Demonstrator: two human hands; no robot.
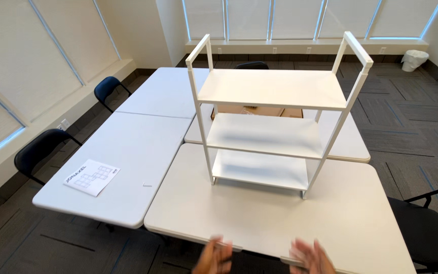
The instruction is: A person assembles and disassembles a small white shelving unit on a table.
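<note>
From my seat at the remote feed, I see the white metal three-tier shelf unit [275,122] standing upright on the near white plastic folding table [259,218], its thin square-tube legs planted toward the table's 12 o'clock edge. The three flat shelves look smooth and matte, and the two end frames rise above the top shelf as squared loops.

Both hands sit low at 6 o'clock, at the table's near edge. The left hand [214,259] and the right hand [311,258] are apart from each other, empty, and smeared with blur; fingers appear spread, touching nothing I can make out, though I cannot tell whether they brush the table rim. They are well apart from the shelf unit.

At 9 o'clock, on the adjoining white table [122,152], lies a printed paper instruction sheet [92,177] with grid-like drawings, and near it a small thin metal piece [147,185], too tiny to identify. A brown cardboard box [252,110] shows through the shelves at 12 o'clock. Dark padded chairs [39,152] stand at 9 and 10 o'clock, and another at 4 o'clock. A white waste bin [414,60] rests on the patterned grey carpet at 1 o'clock.
</note>
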